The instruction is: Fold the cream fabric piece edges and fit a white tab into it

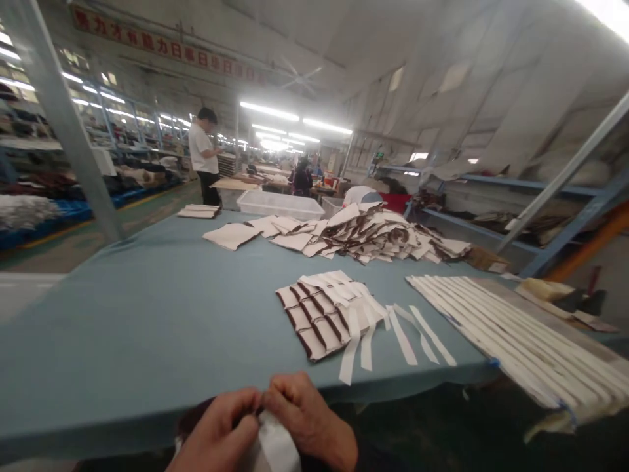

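Note:
My left hand (221, 429) and my right hand (309, 419) are together at the bottom edge of the view, just in front of the near edge of the blue-grey table (147, 328). Both pinch the same small piece with a white strip (278, 446) hanging from it; a dark part of it shows under my left hand. On the table ahead lies a fanned row of brown-and-cream fabric pieces (317, 314) with white strips (407, 334) sticking out of it.
A big heap of cream pieces (373, 236) lies further back, with flat pieces (230, 235) and a white tub (280, 203) behind. Long white strips (515, 328) lie on a board at right. A person in a white shirt (204, 157) stands at far left. Metal shelving flanks both sides.

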The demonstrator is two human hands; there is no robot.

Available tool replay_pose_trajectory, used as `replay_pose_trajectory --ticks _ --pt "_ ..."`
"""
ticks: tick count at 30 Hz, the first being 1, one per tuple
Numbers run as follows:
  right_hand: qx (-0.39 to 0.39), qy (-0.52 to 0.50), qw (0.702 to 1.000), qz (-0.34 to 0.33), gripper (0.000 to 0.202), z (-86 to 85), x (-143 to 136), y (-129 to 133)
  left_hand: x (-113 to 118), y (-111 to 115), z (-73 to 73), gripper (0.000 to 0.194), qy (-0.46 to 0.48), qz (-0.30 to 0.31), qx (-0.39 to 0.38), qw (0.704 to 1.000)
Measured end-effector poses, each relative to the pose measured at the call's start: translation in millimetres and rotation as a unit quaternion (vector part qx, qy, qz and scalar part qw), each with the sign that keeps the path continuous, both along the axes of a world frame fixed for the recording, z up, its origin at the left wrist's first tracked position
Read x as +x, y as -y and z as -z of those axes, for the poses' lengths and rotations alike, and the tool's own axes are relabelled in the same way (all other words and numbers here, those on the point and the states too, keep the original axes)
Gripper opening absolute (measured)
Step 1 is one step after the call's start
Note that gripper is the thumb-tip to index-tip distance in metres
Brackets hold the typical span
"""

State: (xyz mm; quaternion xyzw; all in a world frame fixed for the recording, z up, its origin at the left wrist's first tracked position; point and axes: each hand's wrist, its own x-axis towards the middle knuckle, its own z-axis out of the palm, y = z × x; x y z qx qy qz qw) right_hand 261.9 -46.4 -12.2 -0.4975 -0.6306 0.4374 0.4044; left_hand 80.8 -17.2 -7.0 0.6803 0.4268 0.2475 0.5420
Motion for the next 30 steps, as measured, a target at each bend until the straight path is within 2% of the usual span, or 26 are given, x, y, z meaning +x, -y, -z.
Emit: replay_pose_trajectory --ticks 2,4,7,10,12,14,18,20,23,27,30 --pt "0.028 0.021 0.999 -0.014 0.043 -3.4 9.5 -1.5 -0.3 -1.7 -17.2 0.024 0.008 0.024 -0.043 0.999" --pt "0.015 -0.005 1.000 -0.026 0.031 -5.9 19.3 -2.5 -0.9 -2.4 -34.0 0.028 0.005 0.041 -0.078 0.996" --pt "0.029 -0.059 0.998 -0.002 0.030 -19.0 30.1 1.1 -0.3 -0.1 -52.4 0.027 -0.004 0.061 -0.093 0.994" --pt "0.091 -0.046 0.995 -0.017 0.026 -43.1 31.3 8.2 2.5 3.7 -61.1 0.027 0.000 0.077 -0.081 0.994" --pt "0.119 -0.002 0.992 -0.051 0.037 -56.3 27.9 10.0 4.1 5.9 -64.4 0.028 0.007 0.098 -0.060 0.993" --pt "0.169 0.057 0.981 -0.072 0.043 -61.9 24.2 7.8 4.7 7.7 -67.8 0.025 0.001 0.114 -0.026 0.993" --pt "0.280 0.155 0.944 -0.083 0.011 -57.7 22.5 -1.0 2.8 10.9 -74.8 0.021 -0.035 0.117 0.012 0.992" --pt "0.259 0.200 0.941 -0.083 0.013 -57.6 24.1 -1.5 2.1 12.7 -76.1 0.019 -0.046 0.105 0.018 0.993" --pt "0.160 0.227 0.956 -0.091 0.020 -64.9 26.7 3.3 3.0 15.4 -74.4 0.010 -0.046 0.070 0.035 0.996" --pt "0.063 0.190 0.973 -0.114 0.013 -75.5 29.0 9.3 5.4 19.1 -71.0 0.007 -0.038 0.052 0.053 0.997" --pt "0.027 0.159 0.978 -0.132 0.007 -74.8 30.0 10.3 6.4 20.7 -69.7 0.010 -0.036 0.053 0.080 0.995"
